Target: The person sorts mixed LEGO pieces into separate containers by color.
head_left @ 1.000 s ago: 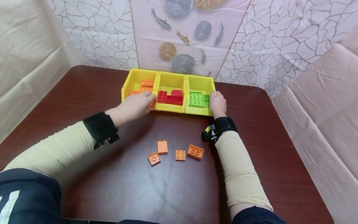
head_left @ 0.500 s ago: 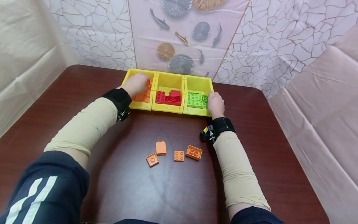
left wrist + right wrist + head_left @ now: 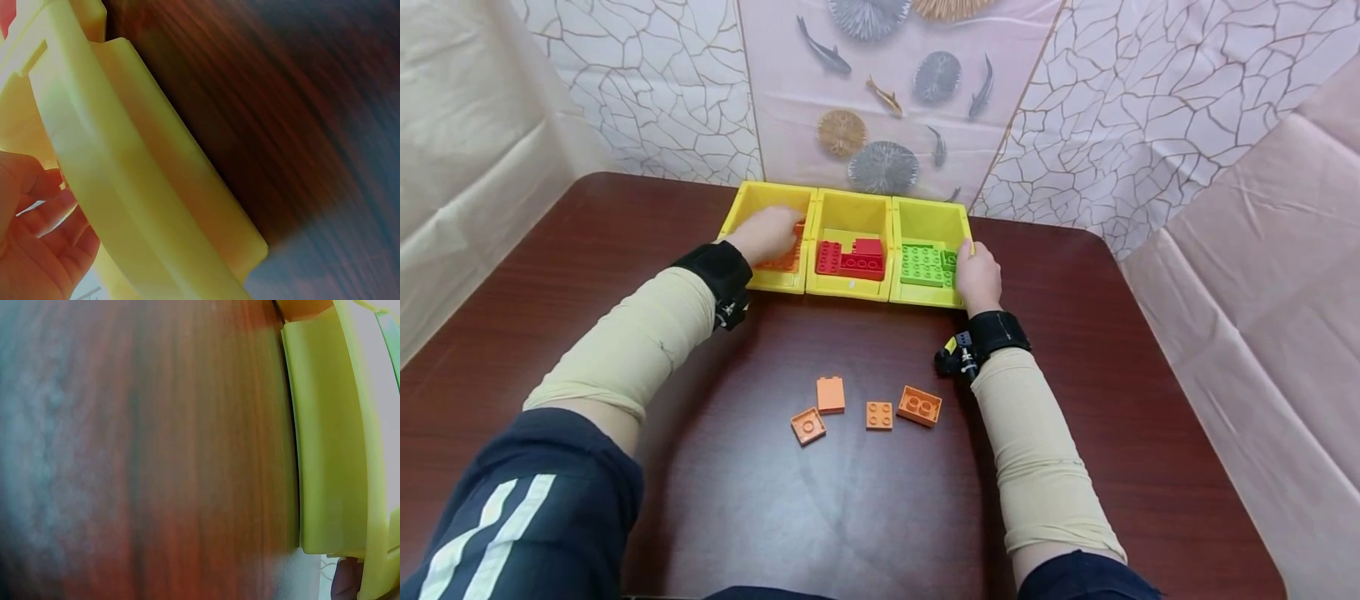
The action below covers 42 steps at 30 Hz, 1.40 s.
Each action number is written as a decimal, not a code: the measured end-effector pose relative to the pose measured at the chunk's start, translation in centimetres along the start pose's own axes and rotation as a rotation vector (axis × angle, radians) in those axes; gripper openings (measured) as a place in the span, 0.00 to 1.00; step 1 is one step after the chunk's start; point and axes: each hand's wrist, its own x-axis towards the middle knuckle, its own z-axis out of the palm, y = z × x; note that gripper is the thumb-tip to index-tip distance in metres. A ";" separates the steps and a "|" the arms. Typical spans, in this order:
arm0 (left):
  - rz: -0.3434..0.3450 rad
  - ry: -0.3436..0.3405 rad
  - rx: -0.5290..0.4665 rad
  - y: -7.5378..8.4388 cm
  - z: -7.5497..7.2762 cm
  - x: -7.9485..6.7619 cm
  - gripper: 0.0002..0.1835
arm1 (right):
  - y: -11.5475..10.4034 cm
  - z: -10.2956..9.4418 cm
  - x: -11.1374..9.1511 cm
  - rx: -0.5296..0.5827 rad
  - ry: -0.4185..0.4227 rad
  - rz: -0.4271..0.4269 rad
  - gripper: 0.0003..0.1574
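My left hand is down inside the left yellow bin, over the orange bricks there. In the left wrist view, the curled fingers lie behind the bin's front wall, which hides their tips, so I cannot see whether they pinch a brick. My right hand grips the right side rim of the right yellow bin, which has green bricks in it. Only a bit of a finger shows at that rim in the right wrist view. The middle bin contains red bricks.
On the dark wooden table lie several loose orange pieces: an upright brick, an overturned small one, a four-stud one and a larger overturned brick. The three bins stand joined in a row near a patterned cloth.
My left hand has moved from the left bin's front right corner back and left into that bin, then dipped slightly lower. The right hand keeps its grip on the rim.
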 end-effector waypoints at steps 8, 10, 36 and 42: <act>0.096 0.132 -0.028 -0.6 -0.4 -3.6 0.18 | -0.1 0.0 0.1 0.012 -0.013 0.018 0.35; 0.126 0.183 -0.028 -0.2 -0.3 -5.3 0.16 | -0.1 -0.1 0.1 0.013 -0.011 0.018 0.34; 0.528 -0.086 0.195 9.8 5.6 -15.5 0.24 | 0.0 0.2 0.0 0.010 0.004 -0.012 0.34; 0.499 0.161 0.120 6.6 2.9 -14.1 0.17 | 0.1 0.2 -0.1 0.017 0.008 -0.016 0.34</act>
